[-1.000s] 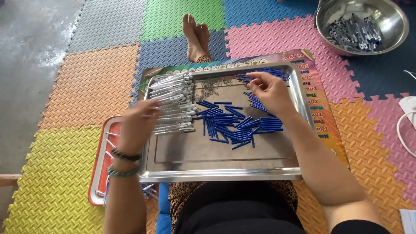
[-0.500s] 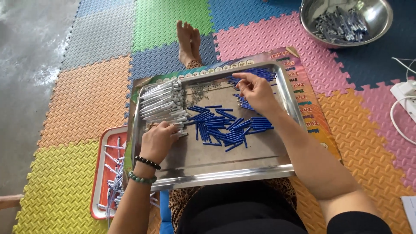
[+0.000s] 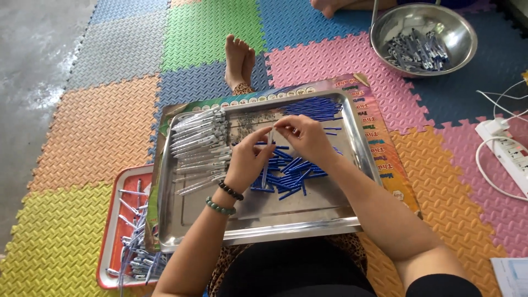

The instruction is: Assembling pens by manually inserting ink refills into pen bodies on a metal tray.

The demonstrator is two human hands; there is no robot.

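Note:
A steel tray [image 3: 258, 220] rests on my lap. Clear pen barrels [image 3: 201, 143] lie in a row along its left side, and blue pen parts [image 3: 291, 176] are heaped at its middle, with more [image 3: 316, 108] at the far right corner. My left hand [image 3: 247, 162] holds a clear pen barrel [image 3: 265, 165] upright over the blue heap. My right hand [image 3: 302, 137] meets it at the top, fingertips pinching a small part at the barrel's upper end. Small dark bits [image 3: 245, 124] lie scattered at the tray's far middle.
A red tray [image 3: 113, 220] with several assembled pens lies at my left under the steel tray. A steel bowl [image 3: 423, 38] of pen parts stands at the far right. A white power strip [image 3: 509, 151] with cables lies right. Coloured foam mats cover the floor; my feet [image 3: 239, 58] lie ahead.
My left hand has come from the barrel row to the tray's middle with a clear barrel. My right hand has moved left from the blue parts and meets it.

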